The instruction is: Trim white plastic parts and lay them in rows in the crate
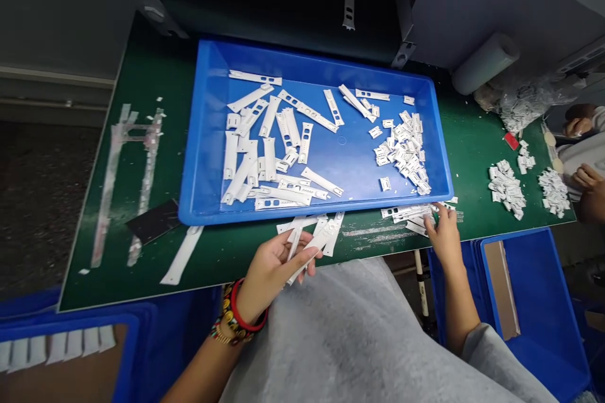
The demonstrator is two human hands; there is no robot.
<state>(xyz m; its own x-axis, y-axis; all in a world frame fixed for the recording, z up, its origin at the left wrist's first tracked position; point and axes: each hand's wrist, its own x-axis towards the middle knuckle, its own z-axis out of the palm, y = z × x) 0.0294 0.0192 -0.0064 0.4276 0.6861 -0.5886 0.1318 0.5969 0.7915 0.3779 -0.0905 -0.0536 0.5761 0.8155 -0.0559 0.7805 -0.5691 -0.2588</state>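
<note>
**A:** The left hand (274, 277), what's it doing?

**B:** Pinching a small bunch of white strips (309, 244) between thumb and fingers, just off the front of the blue tray (312, 62). There's a red band and beaded bracelets (231, 315) on that wrist.

**A:** And the right hand (442, 236)?

**B:** Fingers loosely spread, resting on loose white pieces (406, 214) on the green mat (472, 132), right by the tray's front rim. I can't tell if they're actually gripping anything.

**A:** How far along does it look?

**B:** Partway, I'd say. Short clips (404, 151) are gathered at the tray's right end, and two heaps of them (505, 189) sit on the mat. The long strips (265, 138) still lie jumbled at the left end, crossing one another. Nothing shows how many there were to begin with.

**A:** What are they like?

**B:** Flat, thin and matte, probably plastic, with oblong slots and round holes punched through. The tray is smooth, with a raised rim, and the mat has a scuffed sheen. Off to the right, another person's hand (586, 179) rests near the heaps.
</note>
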